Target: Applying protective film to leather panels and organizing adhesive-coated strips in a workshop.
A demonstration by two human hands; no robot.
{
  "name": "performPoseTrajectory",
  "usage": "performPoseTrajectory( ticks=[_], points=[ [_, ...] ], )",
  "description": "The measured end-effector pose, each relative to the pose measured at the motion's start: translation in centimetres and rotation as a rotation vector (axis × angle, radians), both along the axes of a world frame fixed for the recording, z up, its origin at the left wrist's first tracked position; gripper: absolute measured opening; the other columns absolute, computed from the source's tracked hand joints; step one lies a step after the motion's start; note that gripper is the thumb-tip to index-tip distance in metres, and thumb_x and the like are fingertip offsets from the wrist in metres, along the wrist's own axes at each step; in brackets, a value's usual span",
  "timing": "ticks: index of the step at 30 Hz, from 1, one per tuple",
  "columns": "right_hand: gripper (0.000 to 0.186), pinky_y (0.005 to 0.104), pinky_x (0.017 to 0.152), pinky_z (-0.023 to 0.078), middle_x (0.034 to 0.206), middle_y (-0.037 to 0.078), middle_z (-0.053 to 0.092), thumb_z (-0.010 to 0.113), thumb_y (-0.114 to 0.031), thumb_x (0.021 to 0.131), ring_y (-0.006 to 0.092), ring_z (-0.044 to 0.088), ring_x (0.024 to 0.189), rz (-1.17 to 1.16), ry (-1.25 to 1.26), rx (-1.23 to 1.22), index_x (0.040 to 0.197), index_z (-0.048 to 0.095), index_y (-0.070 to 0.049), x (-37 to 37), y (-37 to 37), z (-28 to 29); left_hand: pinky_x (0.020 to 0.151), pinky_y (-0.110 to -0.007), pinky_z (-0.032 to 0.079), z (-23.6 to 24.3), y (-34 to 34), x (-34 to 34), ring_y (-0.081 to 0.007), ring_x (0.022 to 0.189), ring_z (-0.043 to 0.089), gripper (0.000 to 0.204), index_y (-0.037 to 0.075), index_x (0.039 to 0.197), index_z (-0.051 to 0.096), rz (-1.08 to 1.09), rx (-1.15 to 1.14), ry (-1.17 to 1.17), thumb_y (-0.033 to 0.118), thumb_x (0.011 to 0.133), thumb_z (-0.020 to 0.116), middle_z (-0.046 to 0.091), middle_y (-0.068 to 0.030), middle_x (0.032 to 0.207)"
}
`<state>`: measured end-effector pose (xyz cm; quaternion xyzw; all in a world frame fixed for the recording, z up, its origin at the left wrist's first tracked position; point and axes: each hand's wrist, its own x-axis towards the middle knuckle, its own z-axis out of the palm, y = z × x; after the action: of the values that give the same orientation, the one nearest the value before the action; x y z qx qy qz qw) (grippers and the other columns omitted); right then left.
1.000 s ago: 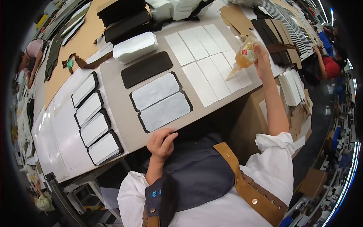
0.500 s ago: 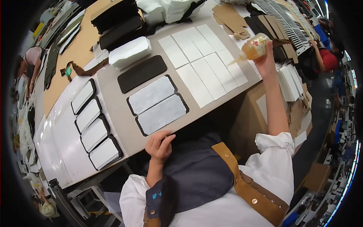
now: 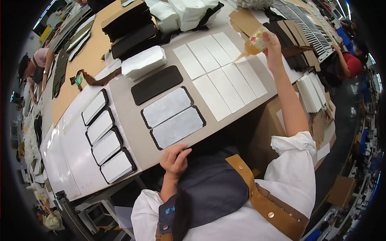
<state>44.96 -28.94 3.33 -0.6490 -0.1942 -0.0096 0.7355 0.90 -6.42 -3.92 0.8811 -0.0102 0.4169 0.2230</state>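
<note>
My right hand is wrapped round a clear squeeze bottle of amber liquid, tilted with its nozzle down to the left. The nozzle tip is at the white rectangular panels, laid edge to edge in two rows; whether it touches them I cannot tell. At the table's near edge rests my left hand, empty, fingers loosely curled and a little apart. Just beyond it lie two black-edged pieces with pale grey panels on them. A plain black rounded piece lies behind these.
On the left, several black-edged pieces with white tops overlap in a row. Behind stand a white stack and black stacks. Brown card pieces lie at the back. White panels are stacked at the right. Other people work around the table.
My right hand has moved the bottle left, bringing its nozzle toward the middle of the white panels. My left hand stays by the table edge. The whole view has shifted slightly.
</note>
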Motion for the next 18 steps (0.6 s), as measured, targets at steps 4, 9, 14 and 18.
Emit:
performPoseTrajectory(
  ticks=[4,9,14,18],
  points=[
    [0.066,0.0288,0.088,0.057,0.112,0.007,0.067,0.075,-0.055,0.091,0.0136,0.07,0.1,-0.003,-0.001,-0.024,0.126,0.053,-0.003,0.4,0.0,-0.2,0.065,-0.03,0.056,-0.1,0.0,-0.1,-0.0196,0.076,0.069,0.019,0.011,0.086,0.076,0.0,-0.001,0.013,-0.003,0.076,0.07,0.072,-0.0038,0.091],
    [0.086,0.0294,0.088,0.057,0.112,0.008,0.062,0.079,-0.066,0.082,0.0149,0.067,0.101,0.013,0.012,-0.093,0.127,0.05,0.0,-0.4,-0.6,0.6,0.065,-0.03,0.056,-0.2,0.0,-0.1,-0.0196,0.076,0.069,0.018,0.01,0.086,0.076,0.0,-0.007,0.004,-0.003,0.076,0.069,0.072,-0.0039,0.09],
    [0.07,0.0266,0.087,0.056,0.11,0.004,0.065,0.074,-0.062,0.089,0.0112,0.066,0.101,0.022,0.01,-0.103,0.124,0.057,-0.004,-1.0,-1.6,0.3,0.065,-0.03,0.056,0.1,-0.1,-0.2,-0.0197,0.076,0.069,0.018,0.01,0.086,0.076,0.017,-0.007,0.011,-0.004,0.076,0.07,0.072,-0.0042,0.091],
    [0.07,0.0268,0.088,0.056,0.114,0.005,0.066,0.072,-0.059,0.092,0.0113,0.067,0.103,0.049,0.039,-0.114,0.13,0.058,-0.002,-1.2,-3.4,0.1,0.065,-0.03,0.056,0.2,-0.1,0.0,-0.0195,0.076,0.069,0.018,0.01,0.085,0.076,0.004,-0.014,0.007,-0.004,0.075,0.071,0.072,-0.0043,0.091]
  ],
)
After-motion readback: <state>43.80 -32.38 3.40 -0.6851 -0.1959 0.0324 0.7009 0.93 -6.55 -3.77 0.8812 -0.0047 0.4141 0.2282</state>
